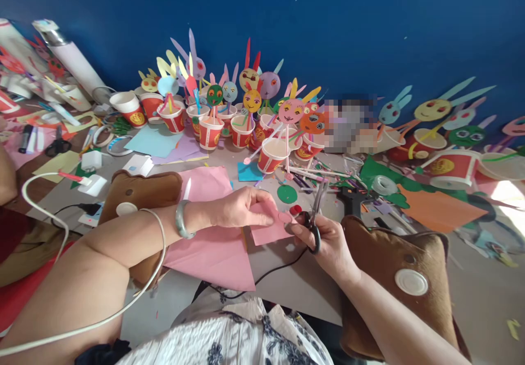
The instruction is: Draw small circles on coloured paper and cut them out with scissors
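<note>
Overall, from my remote seat I see a cluttered grey table (303,294), with a big pink sheet (213,261) on it as my landmark. Beyond the sheet stand rows of paper cups (209,134), many topped with long-eared paper faces (290,111); I'd call most of those done. By the sheet's right edge, the left hand (241,206) pinches a smaller pink piece of paper (262,236) between thumb and fingers. Right of the sheet, the right hand (331,247) grips scissors (317,239) by their dark handles, its thumb apparently meeting that same piece. The blades point away toward the cups, off the paper, so I judge the cutting only part done. A plain green disc (287,193) lies beyond the sheet's right side. Smallest, a rounded shape (285,218) shows on the pink piece; whether it's cut free, I can't tell.
</note>
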Available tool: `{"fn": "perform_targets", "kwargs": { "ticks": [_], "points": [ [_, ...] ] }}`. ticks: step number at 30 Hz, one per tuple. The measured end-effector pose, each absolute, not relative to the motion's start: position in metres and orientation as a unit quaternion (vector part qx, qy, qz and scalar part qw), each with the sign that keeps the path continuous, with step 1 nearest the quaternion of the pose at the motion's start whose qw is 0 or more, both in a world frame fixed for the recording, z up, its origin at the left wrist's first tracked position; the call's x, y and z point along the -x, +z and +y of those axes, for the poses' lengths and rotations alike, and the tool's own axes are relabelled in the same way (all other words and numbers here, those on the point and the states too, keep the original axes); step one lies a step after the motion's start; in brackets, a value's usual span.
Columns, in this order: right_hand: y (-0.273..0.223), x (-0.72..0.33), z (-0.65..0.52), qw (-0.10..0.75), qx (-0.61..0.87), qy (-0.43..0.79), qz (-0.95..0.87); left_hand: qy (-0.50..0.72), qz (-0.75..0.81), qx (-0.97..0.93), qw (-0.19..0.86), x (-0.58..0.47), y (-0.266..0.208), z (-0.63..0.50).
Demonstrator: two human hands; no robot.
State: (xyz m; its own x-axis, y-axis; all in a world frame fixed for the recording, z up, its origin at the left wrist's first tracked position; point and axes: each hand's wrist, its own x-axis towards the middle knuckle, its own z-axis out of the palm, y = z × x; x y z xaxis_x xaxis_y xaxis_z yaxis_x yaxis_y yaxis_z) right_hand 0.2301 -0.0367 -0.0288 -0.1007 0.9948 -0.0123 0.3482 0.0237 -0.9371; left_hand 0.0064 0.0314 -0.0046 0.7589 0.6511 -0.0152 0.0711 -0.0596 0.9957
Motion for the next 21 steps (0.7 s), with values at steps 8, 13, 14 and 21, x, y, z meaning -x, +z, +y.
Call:
{"fn": "perform_targets", "kwargs": {
  "ticks": [8,13,14,21],
  "points": [
    [-0.033,-0.229,-0.035,0.317,0.556,0.444,-0.627,0.333,0.318,-0.447,0.767,-0.006,0.002,0.033],
    [-0.031,-0.223,-0.035,0.287,0.528,0.498,-0.625,0.354,0.302,-0.409,0.785,-0.008,0.006,0.035],
    [-0.030,-0.222,-0.036,0.283,0.526,0.506,-0.623,0.355,0.303,-0.405,0.786,-0.008,0.006,0.034],
    [-0.027,-0.223,-0.036,0.282,0.512,0.518,-0.624,0.327,0.321,-0.572,0.681,-0.007,-0.001,0.031]
  ]
}}
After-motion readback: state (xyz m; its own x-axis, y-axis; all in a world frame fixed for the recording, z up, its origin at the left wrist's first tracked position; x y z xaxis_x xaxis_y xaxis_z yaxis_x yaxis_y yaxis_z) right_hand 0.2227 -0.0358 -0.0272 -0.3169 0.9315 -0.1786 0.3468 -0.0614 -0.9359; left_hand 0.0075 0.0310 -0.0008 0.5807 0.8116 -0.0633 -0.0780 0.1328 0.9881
